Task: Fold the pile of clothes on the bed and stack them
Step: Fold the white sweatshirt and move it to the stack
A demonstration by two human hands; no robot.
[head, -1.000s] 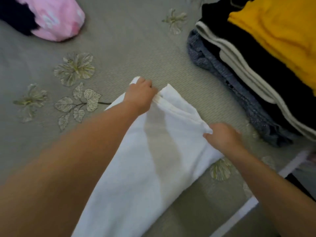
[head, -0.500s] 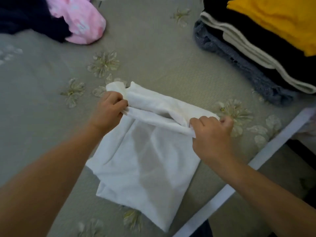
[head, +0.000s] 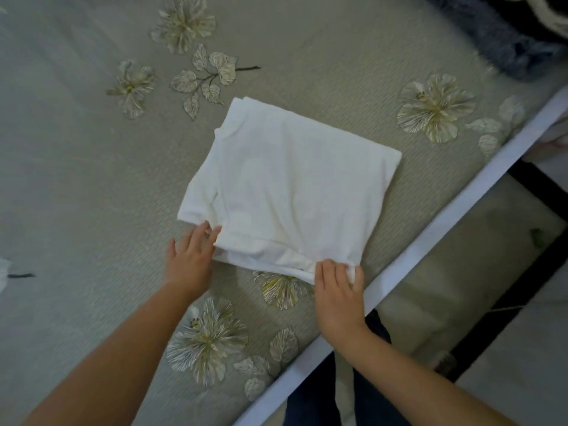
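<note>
A white garment (head: pixel 292 186) lies folded into a rough rectangle on the grey-green bedspread (head: pixel 76 179), near the bed's right edge. My left hand (head: pixel 190 256) has straight fingers whose tips touch the fold's near left corner. My right hand (head: pixel 338 290) is at the near right corner, fingers over the cloth and thumb pinching a bit of its edge. Only the bottom of the stack of folded clothes (head: pixel 504 35) shows at the top right, a dark blue-grey item.
The bedspread carries embroidered flowers and leaves. The bed's white edge (head: pixel 430 235) runs diagonally at the right, with floor and a dark frame beyond it. A person's dark trouser legs (head: pixel 316 392) stand at the bed's edge.
Both hands brought the garment's far end toward me and laid it down, folding it in half. My left hand has let go and now only touches the corner. The view dropped lower.
</note>
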